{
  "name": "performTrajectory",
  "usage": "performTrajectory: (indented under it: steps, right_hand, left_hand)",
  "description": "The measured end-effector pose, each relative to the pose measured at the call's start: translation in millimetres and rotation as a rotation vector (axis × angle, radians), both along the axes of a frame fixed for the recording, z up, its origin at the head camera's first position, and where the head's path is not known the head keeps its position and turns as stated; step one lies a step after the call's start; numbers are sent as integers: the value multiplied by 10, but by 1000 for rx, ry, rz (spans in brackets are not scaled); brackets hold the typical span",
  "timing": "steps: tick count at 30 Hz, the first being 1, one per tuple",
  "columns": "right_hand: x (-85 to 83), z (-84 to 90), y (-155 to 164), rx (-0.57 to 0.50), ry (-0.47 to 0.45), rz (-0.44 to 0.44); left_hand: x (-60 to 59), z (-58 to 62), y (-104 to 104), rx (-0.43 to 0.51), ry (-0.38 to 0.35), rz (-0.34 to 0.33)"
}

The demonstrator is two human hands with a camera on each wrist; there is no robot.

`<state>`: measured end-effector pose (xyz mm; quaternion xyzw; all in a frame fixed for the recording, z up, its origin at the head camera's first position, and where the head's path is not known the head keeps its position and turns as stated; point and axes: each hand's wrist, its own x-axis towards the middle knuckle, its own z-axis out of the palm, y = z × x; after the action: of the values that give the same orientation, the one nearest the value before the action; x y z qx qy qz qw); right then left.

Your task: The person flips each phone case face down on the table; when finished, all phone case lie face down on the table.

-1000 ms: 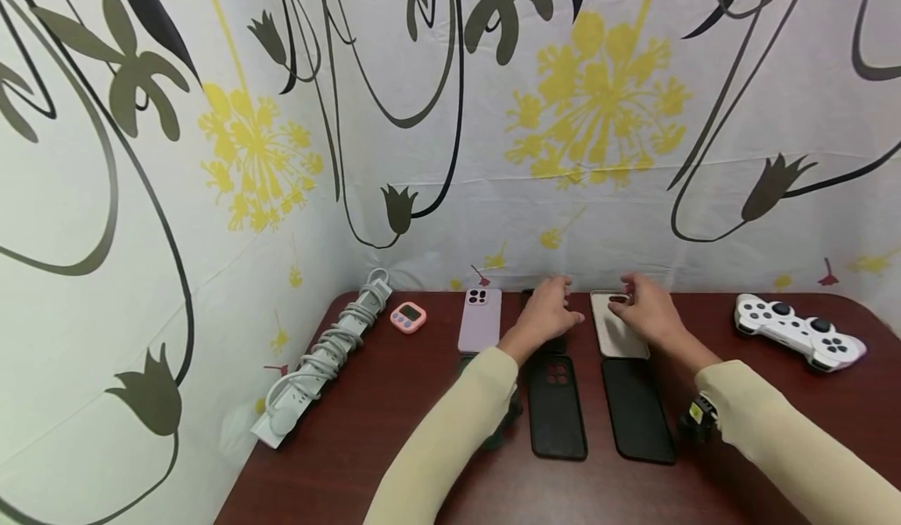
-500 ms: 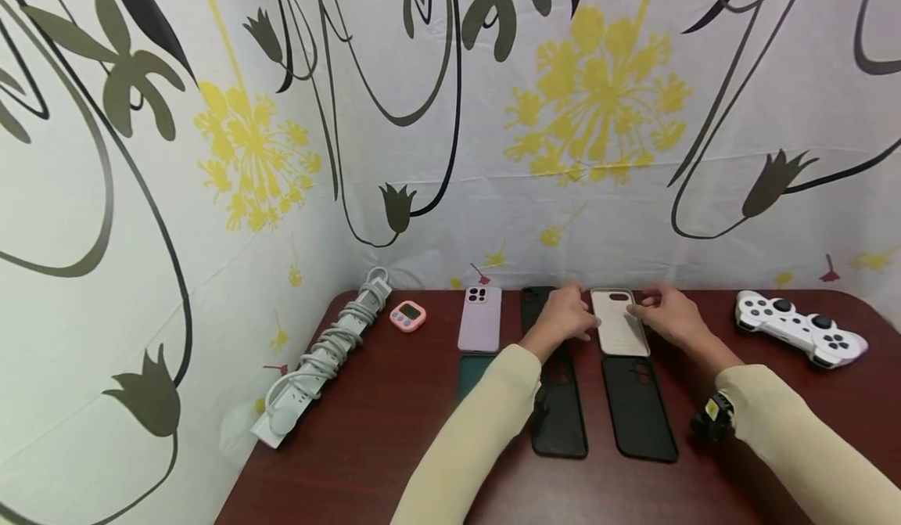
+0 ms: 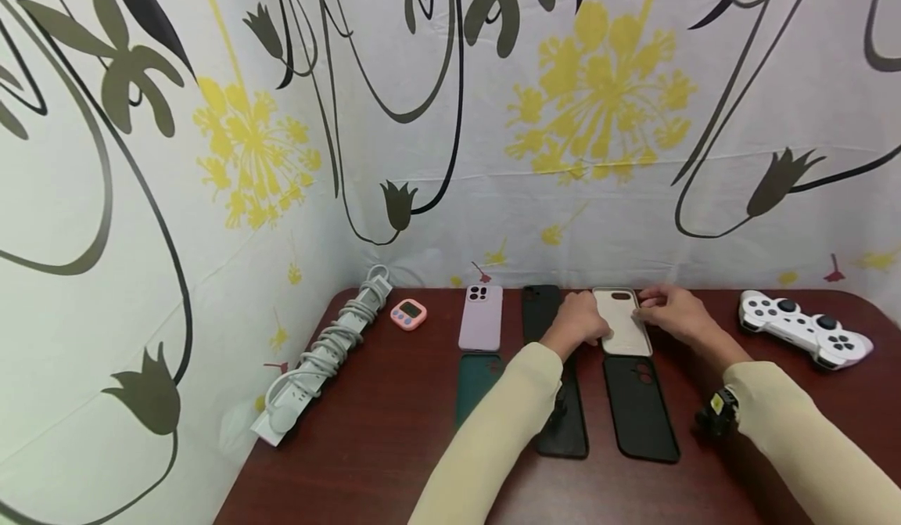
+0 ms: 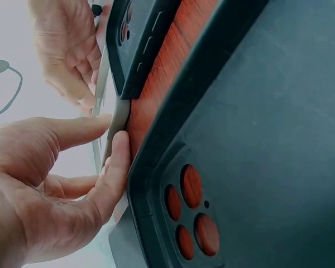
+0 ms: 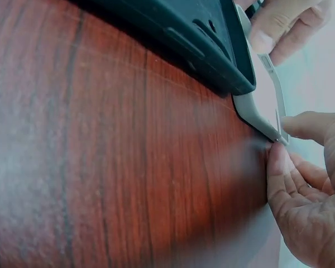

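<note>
A cream phone case (image 3: 625, 333) lies hollow side up at the back of the table, between both hands. My left hand (image 3: 580, 318) pinches its left edge, thumb above and fingers at the side, as the left wrist view shows of the same hand (image 4: 56, 184). At the opposite edge, my right hand (image 3: 676, 312) pinches with thumb and forefinger; the right wrist view shows this hand (image 5: 312, 206) close to a corner. Directly in front of the cream case is a black phone case (image 3: 644, 419). Another black case (image 3: 566, 435) lies left of that, partly hidden by the left sleeve.
A third black case (image 3: 540, 306) lies behind the left hand. Further left are a lilac case (image 3: 480, 325) and a teal case (image 3: 475, 380). A pink timer (image 3: 408, 314) and a cord-wrapped power strip (image 3: 299, 392) sit at left, a white game controller (image 3: 802, 329) at right.
My left hand has moved right from over the back black case to the cream case's left edge. The right hand has shifted right, off the cream case's top, to its right edge.
</note>
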<state>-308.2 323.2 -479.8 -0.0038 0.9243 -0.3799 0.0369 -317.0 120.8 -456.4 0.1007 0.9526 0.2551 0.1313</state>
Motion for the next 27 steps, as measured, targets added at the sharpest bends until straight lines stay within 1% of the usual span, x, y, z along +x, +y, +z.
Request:
performTrajectory:
  steps: [3, 6, 7, 8, 9, 14, 15, 16, 17, 18, 23, 25, 27]
  right_hand:
    - [-9, -4, 10, 3, 0, 16]
    - [-16, -6, 10, 16, 7, 25]
    - [-17, -8, 9, 22, 12, 29]
    - [-18, -10, 9, 24, 17, 32]
    - [-19, -13, 9, 30, 23, 34]
    - [-17, -25, 16, 60, 43, 34]
    - [-16, -24, 18, 64, 44, 33]
    - [-15, -23, 23, 67, 46, 34]
    - [-11, -18, 24, 67, 48, 34]
    - [-6, -12, 27, 70, 52, 31]
    - [24, -13, 38, 83, 98, 19]
    - [35, -28, 33, 88, 118, 14]
    - [39, -44, 19, 93, 134, 13]
  left_hand:
    - [-37, -23, 29, -48, -15, -5]
    - [-53, -38, 33, -57, -16, -11]
    - [-69, -60, 33, -57, -15, -15]
    - [-134, -145, 64, -66, -6, -12]
    - [-183, -204, 79, -68, -8, -15]
    - [-548, -624, 230, -115, -33, -27]
    - [-558, -629, 229, -114, -40, -34]
    - [-583, -663, 249, -122, -32, -34]
    - [-576, -658, 248, -124, -22, -34]
    - [-575, -669, 262, -127, -8, -21]
    - [-372, -413, 183, -105, 33, -7]
    - [-341, -365, 161, -101, 33, -7]
    - [-365, -393, 168, -101, 34, -4]
